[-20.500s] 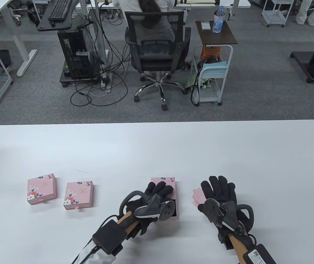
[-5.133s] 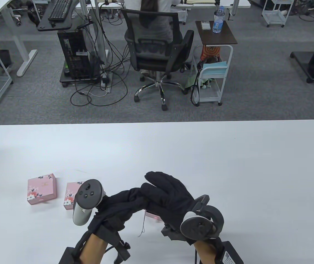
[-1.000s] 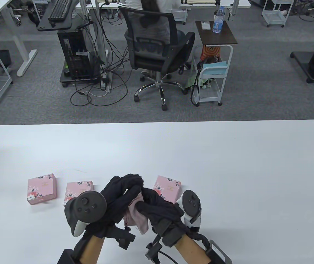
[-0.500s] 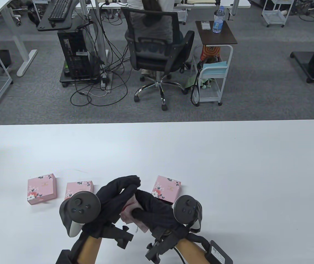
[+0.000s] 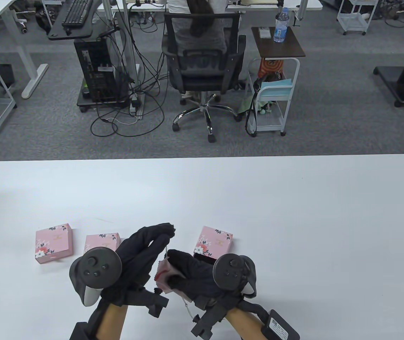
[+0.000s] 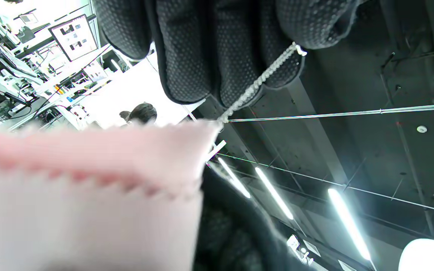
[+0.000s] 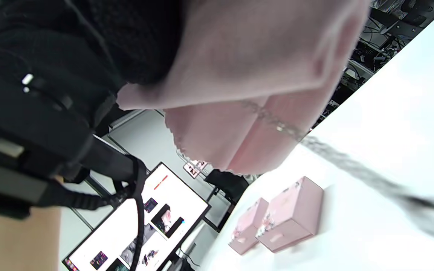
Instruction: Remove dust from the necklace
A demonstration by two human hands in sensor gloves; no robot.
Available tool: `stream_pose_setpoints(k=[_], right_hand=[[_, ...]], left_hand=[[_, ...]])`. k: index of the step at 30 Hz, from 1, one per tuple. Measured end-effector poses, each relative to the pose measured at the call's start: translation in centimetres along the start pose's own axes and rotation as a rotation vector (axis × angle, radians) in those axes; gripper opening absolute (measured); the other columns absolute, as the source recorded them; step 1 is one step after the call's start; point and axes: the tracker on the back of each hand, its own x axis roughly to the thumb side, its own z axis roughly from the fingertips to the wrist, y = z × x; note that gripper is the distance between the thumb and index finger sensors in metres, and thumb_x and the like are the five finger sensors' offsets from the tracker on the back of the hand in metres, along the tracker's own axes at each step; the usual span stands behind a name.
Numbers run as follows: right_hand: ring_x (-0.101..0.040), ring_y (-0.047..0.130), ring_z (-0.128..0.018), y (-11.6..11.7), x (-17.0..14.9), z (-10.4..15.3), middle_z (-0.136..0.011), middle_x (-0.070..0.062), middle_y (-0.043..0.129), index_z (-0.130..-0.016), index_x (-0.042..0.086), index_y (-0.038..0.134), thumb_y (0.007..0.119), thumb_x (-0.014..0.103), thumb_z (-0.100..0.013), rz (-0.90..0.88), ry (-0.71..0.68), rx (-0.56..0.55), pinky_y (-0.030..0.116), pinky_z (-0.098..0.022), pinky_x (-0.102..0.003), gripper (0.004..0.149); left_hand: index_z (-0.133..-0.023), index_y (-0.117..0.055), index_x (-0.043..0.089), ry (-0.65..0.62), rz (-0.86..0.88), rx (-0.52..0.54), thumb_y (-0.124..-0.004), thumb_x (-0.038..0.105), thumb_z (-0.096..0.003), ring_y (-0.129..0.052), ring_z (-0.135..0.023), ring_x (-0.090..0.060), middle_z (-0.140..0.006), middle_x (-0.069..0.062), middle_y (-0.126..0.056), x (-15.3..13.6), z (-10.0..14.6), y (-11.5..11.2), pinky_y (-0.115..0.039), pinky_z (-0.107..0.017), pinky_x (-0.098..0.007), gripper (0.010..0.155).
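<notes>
now my hands have drawn apart compared with half a second ago: the left hand (image 5: 141, 255) has lifted its fingertips up and away, and the right hand (image 5: 191, 274) has slid down toward me, so a short run of the necklace (image 5: 166, 248) shows between them where before they overlapped. the left fingertips (image 6: 277, 56) pinch one end of the chain. the right hand is curled round the bunched pink cloth (image 5: 163, 276), with the chain running through its folds; in the right wrist view the necklace crosses the cloth and trails out blurred over the white table (image 5: 294, 212). a thin loose tail hangs below the right hand. both hands hover above the table's near edge.

the open box (image 5: 214, 242) behind the right hand is partly hidden by the tracker (image 5: 233, 271); its drawer is barely visible. two closed pink boxes (image 5: 53, 243) (image 5: 101, 242) sit left, the nearer one cut off by the left tracker (image 5: 95, 267). the small gold marks on the lids are too small to read, as is the label on my right wrist pack (image 5: 279, 327).
</notes>
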Motion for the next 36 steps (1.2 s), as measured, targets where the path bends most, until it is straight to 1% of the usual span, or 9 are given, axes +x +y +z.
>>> stream_pose_setpoints(k=[4, 8, 13, 16, 23, 26, 31, 33, 36], right_hand=[[-0.024, 0.097, -0.061, 0.2, -0.2, 0.0, -0.08, -0.009, 0.086, -0.101, 0.017, 0.057, 0.074, 0.029, -0.053, 0.03, 0.016, -0.006, 0.08, -0.05, -0.035, 0.053], [-0.023, 0.1, -0.053, 0.5, -0.6, 0.0, -0.072, -0.007, 0.09, -0.099, 0.016, 0.06, 0.071, 0.033, -0.054, 0.068, 0.027, 0.0, 0.081, -0.044, -0.034, 0.049], [-0.024, 0.098, -0.059, 1.1, -0.9, -0.2, -0.078, -0.007, 0.087, -0.102, 0.016, 0.055, 0.079, 0.029, -0.05, 0.053, 0.039, 0.092, 0.08, -0.049, -0.034, 0.058], [-0.024, 0.096, -0.065, 1.4, -1.2, -0.3, -0.083, -0.007, 0.083, -0.104, 0.016, 0.05, 0.081, 0.027, -0.05, 0.104, 0.06, 0.164, 0.079, -0.053, -0.035, 0.063], [-0.025, 0.099, -0.055, 2.0, -1.8, -0.2, -0.074, -0.009, 0.09, -0.1, 0.015, 0.06, 0.072, 0.031, -0.053, 0.12, 0.091, 0.175, 0.081, -0.046, -0.036, 0.051], [-0.026, 0.099, -0.056, 2.4, -2.0, -0.2, -0.074, -0.009, 0.09, -0.099, 0.015, 0.06, 0.073, 0.03, -0.053, 0.152, 0.103, 0.198, 0.081, -0.047, -0.036, 0.051], [-0.026, 0.096, -0.066, 2.8, -2.4, -0.3, -0.083, -0.008, 0.084, -0.103, 0.016, 0.053, 0.08, 0.027, -0.05, 0.147, 0.111, 0.253, 0.079, -0.054, -0.037, 0.061], [-0.026, 0.096, -0.065, 2.9, -2.4, -0.2, -0.083, -0.009, 0.085, -0.103, 0.016, 0.054, 0.079, 0.027, -0.05, 0.146, 0.112, 0.248, 0.079, -0.053, -0.037, 0.059], [-0.027, 0.098, -0.059, 3.2, -2.6, 0.0, -0.077, -0.01, 0.088, -0.1, 0.014, 0.059, 0.072, 0.03, -0.053, 0.174, 0.123, 0.227, 0.08, -0.049, -0.037, 0.052]], left_hand=[[-0.087, -0.086, 0.03, 0.001, -0.001, 0.009, -0.069, 0.045, -0.0521, -0.096, -0.086, -0.027, -0.09, 0.002, -0.097, -0.1, 0.0, 0.2, -0.066, -0.075, -0.052, 0.042], [-0.087, -0.086, 0.03, 0.003, 0.009, 0.029, -0.069, 0.045, -0.0522, -0.096, -0.086, -0.027, -0.09, 0.002, -0.097, -0.2, 0.0, 0.5, -0.066, -0.075, -0.052, 0.042], [-0.087, -0.086, 0.03, -0.002, 0.007, 0.039, -0.069, 0.045, -0.0521, -0.096, -0.086, -0.027, -0.09, 0.002, -0.097, -0.2, 0.1, 0.7, -0.066, -0.075, -0.052, 0.042], [-0.087, -0.086, 0.03, -0.005, 0.007, 0.041, -0.069, 0.045, -0.052, -0.096, -0.086, -0.027, -0.09, 0.002, -0.097, -0.2, 0.1, 0.8, -0.066, -0.075, -0.052, 0.042], [-0.087, -0.085, 0.03, -0.013, 0.007, 0.09, -0.069, 0.046, -0.0521, -0.096, -0.087, -0.027, -0.091, 0.002, -0.097, -0.3, 0.3, 1.4, -0.065, -0.076, -0.052, 0.042], [-0.087, -0.086, 0.03, -0.014, 0.02, 0.099, -0.069, 0.045, -0.0522, -0.096, -0.087, -0.027, -0.091, 0.002, -0.097, -0.3, 0.3, 1.8, -0.065, -0.076, -0.052, 0.042], [-0.087, -0.085, 0.03, -0.013, 0.021, 0.114, -0.069, 0.045, -0.0522, -0.096, -0.087, -0.027, -0.091, 0.003, -0.097, -0.3, 0.4, 2.1, -0.064, -0.076, -0.052, 0.042], [-0.087, -0.085, 0.03, -0.007, 0.027, 0.119, -0.069, 0.045, -0.0522, -0.095, -0.087, -0.027, -0.091, 0.002, -0.096, -0.4, 0.4, 2.2, -0.064, -0.076, -0.053, 0.042], [-0.088, -0.085, 0.03, -0.004, 0.042, 0.123, -0.069, 0.045, -0.0523, -0.095, -0.087, -0.027, -0.091, 0.002, -0.096, -0.4, 0.4, 2.3, -0.063, -0.076, -0.053, 0.042]])
